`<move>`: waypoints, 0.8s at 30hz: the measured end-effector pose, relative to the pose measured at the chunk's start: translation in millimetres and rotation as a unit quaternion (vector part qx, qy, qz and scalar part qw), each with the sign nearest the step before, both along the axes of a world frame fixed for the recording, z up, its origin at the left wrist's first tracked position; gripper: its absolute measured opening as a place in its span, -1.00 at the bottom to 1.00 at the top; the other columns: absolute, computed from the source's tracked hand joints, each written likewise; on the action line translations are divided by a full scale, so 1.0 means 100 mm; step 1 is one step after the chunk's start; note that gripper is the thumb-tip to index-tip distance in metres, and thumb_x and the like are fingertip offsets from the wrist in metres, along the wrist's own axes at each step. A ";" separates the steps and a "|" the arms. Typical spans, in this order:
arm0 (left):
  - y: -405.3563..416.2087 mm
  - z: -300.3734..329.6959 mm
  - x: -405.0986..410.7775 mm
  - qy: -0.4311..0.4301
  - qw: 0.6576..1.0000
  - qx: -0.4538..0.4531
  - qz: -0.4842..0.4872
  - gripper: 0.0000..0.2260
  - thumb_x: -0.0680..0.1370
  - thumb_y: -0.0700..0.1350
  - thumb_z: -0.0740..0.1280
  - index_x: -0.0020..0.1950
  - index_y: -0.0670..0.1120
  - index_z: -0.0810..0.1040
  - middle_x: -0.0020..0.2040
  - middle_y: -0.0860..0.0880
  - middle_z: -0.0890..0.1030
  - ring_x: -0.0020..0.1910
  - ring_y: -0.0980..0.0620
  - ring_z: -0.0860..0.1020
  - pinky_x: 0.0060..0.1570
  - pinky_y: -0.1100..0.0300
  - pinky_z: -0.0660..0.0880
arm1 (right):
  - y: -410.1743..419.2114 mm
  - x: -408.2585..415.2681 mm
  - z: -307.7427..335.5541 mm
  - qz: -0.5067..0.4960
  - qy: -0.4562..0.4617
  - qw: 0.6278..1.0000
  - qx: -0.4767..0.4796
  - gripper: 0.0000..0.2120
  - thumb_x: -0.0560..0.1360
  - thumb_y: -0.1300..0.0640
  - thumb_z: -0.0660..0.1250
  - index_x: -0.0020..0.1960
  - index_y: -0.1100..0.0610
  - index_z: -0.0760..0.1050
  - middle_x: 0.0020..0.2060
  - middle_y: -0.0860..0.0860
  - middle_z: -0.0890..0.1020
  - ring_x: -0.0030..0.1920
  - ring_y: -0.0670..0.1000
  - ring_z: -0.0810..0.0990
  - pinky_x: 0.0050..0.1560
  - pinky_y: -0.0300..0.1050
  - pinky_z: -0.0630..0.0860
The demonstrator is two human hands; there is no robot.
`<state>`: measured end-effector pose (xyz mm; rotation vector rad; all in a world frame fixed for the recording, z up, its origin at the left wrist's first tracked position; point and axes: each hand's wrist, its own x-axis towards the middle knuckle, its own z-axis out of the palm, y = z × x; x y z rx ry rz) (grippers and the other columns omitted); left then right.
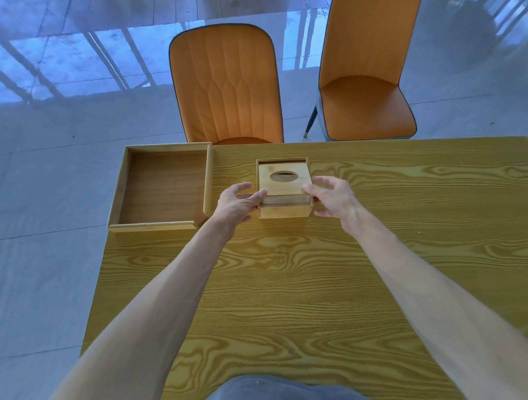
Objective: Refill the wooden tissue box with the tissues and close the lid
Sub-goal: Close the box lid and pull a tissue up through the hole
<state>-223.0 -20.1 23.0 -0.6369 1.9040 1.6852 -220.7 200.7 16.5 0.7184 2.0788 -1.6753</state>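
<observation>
Fingertips [261,194] of both hands touch the lid [283,178], partly slid.

Yellow wood-grain table [291,289] on pale grey tiled floor [44,179]. Two orange chairs [226,86] [366,74] just beyond table's far edge. Glossy floor past the chairs reflects bluish window bars.

Pale bamboo tissue box [285,210] on a yellow swirl-grained table [291,289]; orange quilted chairs [226,86] behind.

A dining area, it looks like: a wood-grain table [291,289], two orange upholstered chairs [226,86] at its far edge, glossy tiled floor [42,149].
</observation>
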 end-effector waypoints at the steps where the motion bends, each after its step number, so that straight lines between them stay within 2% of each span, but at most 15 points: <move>1: 0.00 -0.01 0.01 0.002 1.000 -0.001 -0.001 -0.49 0.46 -0.03 0.50 0.38 -0.02 0.46 0.10 0.01 0.63 0.12 -0.02 0.62 0.14 0.03 0.52 | 0.00 0.01 -0.01 -0.001 0.002 1.000 0.003 -0.46 0.46 0.00 0.50 0.38 0.07 0.44 0.24 0.08 0.58 0.16 0.04 0.60 0.04 0.00 0.64; 7: 0.03 -0.06 0.02 0.023 0.999 -0.029 -0.010 -0.51 0.47 -0.11 0.51 0.36 -0.04 0.46 0.16 -0.07 0.65 0.14 -0.05 0.61 0.08 0.07 0.52 | -0.02 0.04 -0.11 -0.010 0.015 0.999 0.027 -0.46 0.46 0.03 0.50 0.38 0.08 0.43 0.16 0.07 0.62 0.09 0.02 0.63 0.01 -0.01 0.65; 9: 0.04 -0.10 0.01 0.031 0.998 -0.048 -0.018 -0.52 0.46 -0.10 0.51 0.35 -0.03 0.48 0.14 -0.06 0.64 0.14 -0.05 0.60 0.14 0.03 0.53 | -0.03 0.04 -0.16 -0.007 0.025 0.999 0.045 -0.45 0.45 0.02 0.51 0.38 0.08 0.43 0.12 0.06 0.65 0.04 0.02 0.66 -0.03 -0.03 0.66; 12: 0.06 -0.14 0.00 0.041 0.996 -0.072 -0.031 -0.52 0.46 -0.10 0.51 0.35 -0.02 0.48 0.09 -0.01 0.62 0.12 -0.02 0.58 0.21 -0.01 0.51 | -0.03 0.04 -0.21 0.010 0.047 0.995 0.090 -0.45 0.43 -0.03 0.52 0.36 0.06 0.45 0.07 0.02 0.67 0.00 0.00 0.67 0.04 0.06 0.65; 18: 0.08 -0.16 -0.01 0.056 0.991 -0.106 -0.053 -0.52 0.48 -0.08 0.49 0.37 0.01 0.46 0.13 0.00 0.60 0.08 0.01 0.58 0.08 0.08 0.51 | -0.04 0.03 -0.23 0.045 0.072 0.984 0.156 -0.43 0.42 -0.06 0.52 0.35 0.04 0.44 0.08 0.03 0.67 -0.01 0.03 0.67 0.03 0.11 0.65; 21: 0.08 -0.16 -0.01 0.060 0.991 -0.109 -0.056 -0.52 0.49 -0.07 0.48 0.38 0.02 0.45 0.14 0.00 0.59 0.08 0.03 0.56 -0.02 0.17 0.43 | -0.02 0.03 -0.23 0.065 0.073 0.978 0.183 -0.41 0.42 -0.09 0.50 0.37 0.04 0.42 0.13 0.04 0.66 0.00 0.04 0.66 0.07 0.08 0.63; 24: 0.08 -0.16 -0.02 0.057 0.991 -0.105 -0.057 -0.52 0.49 -0.05 0.47 0.39 0.02 0.44 0.14 0.00 0.58 0.06 0.04 0.56 -0.02 0.17 0.44 | -0.04 0.02 -0.19 0.083 0.104 0.962 0.236 -0.42 0.42 -0.08 0.50 0.37 0.03 0.43 0.15 0.03 0.64 0.05 0.02 0.64 0.07 0.03 0.61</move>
